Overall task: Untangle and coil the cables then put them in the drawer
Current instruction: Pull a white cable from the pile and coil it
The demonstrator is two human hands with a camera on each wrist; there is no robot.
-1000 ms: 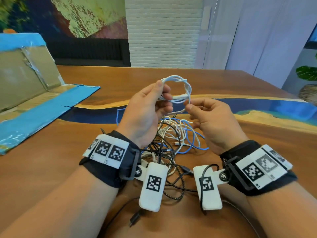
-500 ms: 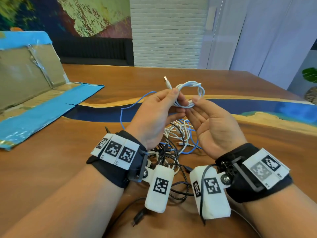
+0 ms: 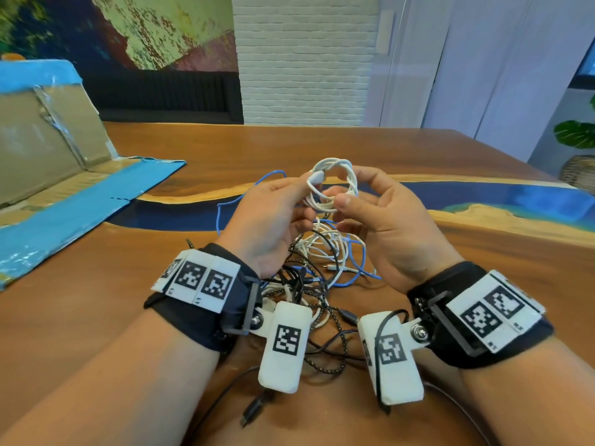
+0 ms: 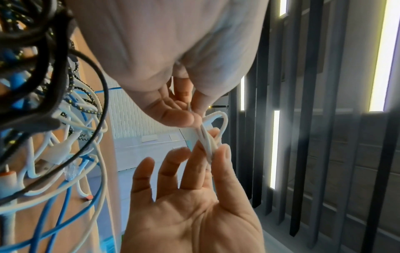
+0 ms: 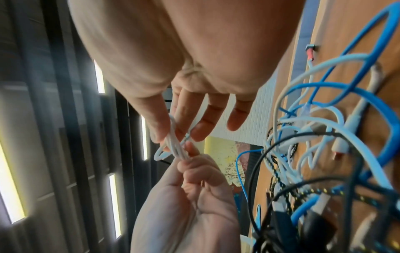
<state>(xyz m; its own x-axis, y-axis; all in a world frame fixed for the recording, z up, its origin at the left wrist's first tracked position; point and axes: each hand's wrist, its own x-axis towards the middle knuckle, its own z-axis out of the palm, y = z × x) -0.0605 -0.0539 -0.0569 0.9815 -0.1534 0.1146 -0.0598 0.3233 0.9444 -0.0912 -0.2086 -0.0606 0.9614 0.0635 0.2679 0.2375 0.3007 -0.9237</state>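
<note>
The white coil (image 3: 333, 185) is held up above the table (image 3: 418, 149), pinched by left hand (image 3: 273, 217) and right hand (image 3: 383, 226). The cable tangle (image 3: 322, 265) lies beneath. A cardboard box (image 3: 48, 140) sits far left, contents hidden.

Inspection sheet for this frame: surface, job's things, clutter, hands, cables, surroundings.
Surface: wooden table with a blue resin band.
Job's things: white cable coil held above the tangled pile; no drawer seen.
Clutter: flattened cardboard with blue tape at left.
Grippers: left hand pinches the coil near its plug; right hand pinches its opposite side.
Cables: white, blue, black and braided leads lie tangled; a black plug lies nearest.
Surroundings: white brick pillar, potted plant.
</note>
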